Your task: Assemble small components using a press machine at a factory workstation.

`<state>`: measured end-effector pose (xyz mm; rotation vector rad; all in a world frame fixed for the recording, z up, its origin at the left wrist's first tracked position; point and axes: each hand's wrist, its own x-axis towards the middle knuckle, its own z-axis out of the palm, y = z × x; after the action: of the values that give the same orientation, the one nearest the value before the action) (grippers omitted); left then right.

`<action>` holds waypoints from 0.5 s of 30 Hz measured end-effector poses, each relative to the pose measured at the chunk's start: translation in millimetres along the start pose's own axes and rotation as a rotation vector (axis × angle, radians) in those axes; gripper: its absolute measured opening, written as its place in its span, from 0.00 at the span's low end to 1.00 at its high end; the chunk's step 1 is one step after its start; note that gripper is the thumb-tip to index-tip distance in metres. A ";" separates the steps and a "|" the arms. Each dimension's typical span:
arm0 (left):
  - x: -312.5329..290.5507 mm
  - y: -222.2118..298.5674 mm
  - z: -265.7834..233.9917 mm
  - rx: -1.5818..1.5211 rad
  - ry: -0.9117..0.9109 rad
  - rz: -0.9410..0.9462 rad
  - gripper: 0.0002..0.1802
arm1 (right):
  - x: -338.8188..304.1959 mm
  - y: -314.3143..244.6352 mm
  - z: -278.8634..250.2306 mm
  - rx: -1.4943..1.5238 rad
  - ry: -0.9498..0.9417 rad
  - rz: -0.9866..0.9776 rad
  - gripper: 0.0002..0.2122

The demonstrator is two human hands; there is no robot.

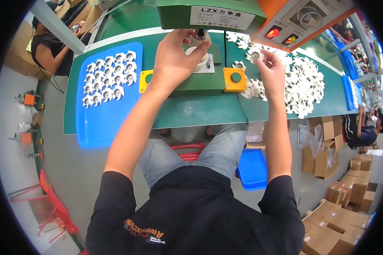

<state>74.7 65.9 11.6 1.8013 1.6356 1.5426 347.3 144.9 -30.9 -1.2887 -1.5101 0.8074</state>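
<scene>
My left hand point(174, 57) is at the green press point(210, 17), thumb and fingers curled round a white plastic part point(194, 43) just below the metal ram point(201, 35). The hand hides most of that part. Below it a round white fixture point(203, 63) sits on the press base. Right of the press, my right hand point(271, 72) pinches a white bladed impeller point(254, 55) with a dark centre. A large heap of similar impellers point(304, 85) lies beside that hand.
A blue tray point(102, 123) at left carries rows of white impellers. Two yellow button boxes point(235, 80) flank the press base. An orange control box point(285, 32) with lit switches stands at upper right. Cardboard boxes point(336, 225) and a blue bin point(252, 170) are below the table.
</scene>
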 end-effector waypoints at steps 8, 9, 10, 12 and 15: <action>-23.9 -31.4 -33.6 0.341 0.025 0.103 0.24 | -21.8 -91.7 78.0 0.268 -0.331 -0.009 0.16; -28.5 -33.5 -46.7 0.370 0.036 0.117 0.23 | -17.0 -86.0 87.7 0.339 -0.372 0.000 0.15; -35.1 -35.1 -62.7 0.403 0.050 0.125 0.23 | -16.3 -85.7 95.4 0.412 -0.420 0.010 0.14; -47.1 -41.6 -96.2 0.471 0.069 0.114 0.23 | -18.7 -87.1 100.3 0.625 -0.465 0.065 0.13; -65.4 -54.3 -131.4 0.527 0.071 0.051 0.24 | -16.4 -77.8 97.4 0.699 -0.476 0.010 0.16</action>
<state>-48.5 -28.2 -10.2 2.0633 2.2037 1.2839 229.1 121.0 4.8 -0.6013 -1.3715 1.5567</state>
